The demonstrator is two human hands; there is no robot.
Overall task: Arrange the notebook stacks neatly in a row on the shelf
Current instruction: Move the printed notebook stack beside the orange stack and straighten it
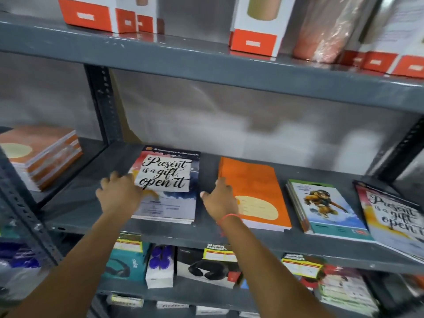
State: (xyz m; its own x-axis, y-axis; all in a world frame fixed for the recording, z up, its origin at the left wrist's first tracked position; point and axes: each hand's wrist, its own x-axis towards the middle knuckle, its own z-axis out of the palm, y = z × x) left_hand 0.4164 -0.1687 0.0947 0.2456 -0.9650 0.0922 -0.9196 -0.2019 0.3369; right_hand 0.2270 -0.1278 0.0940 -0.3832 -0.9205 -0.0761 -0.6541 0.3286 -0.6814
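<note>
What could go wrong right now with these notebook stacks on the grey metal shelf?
The rightmost "Present is a gift" notebook stack lies skewed and seems to overhang the grey metal shelf front edge; a nudge might tip it off. The left hand presses only one side of the other "Present is a gift" stack, so pushing may twist it or fan its notebooks.

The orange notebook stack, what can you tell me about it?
The orange notebook stack lies flat on the grey shelf, second from the left in this bay's row. Its top cover is plain orange with a pale yellow circle near the front; white page edges show below. It sits slightly slanted. The right hand rests against its left edge. Gaps separate it from neighbouring stacks.
</note>
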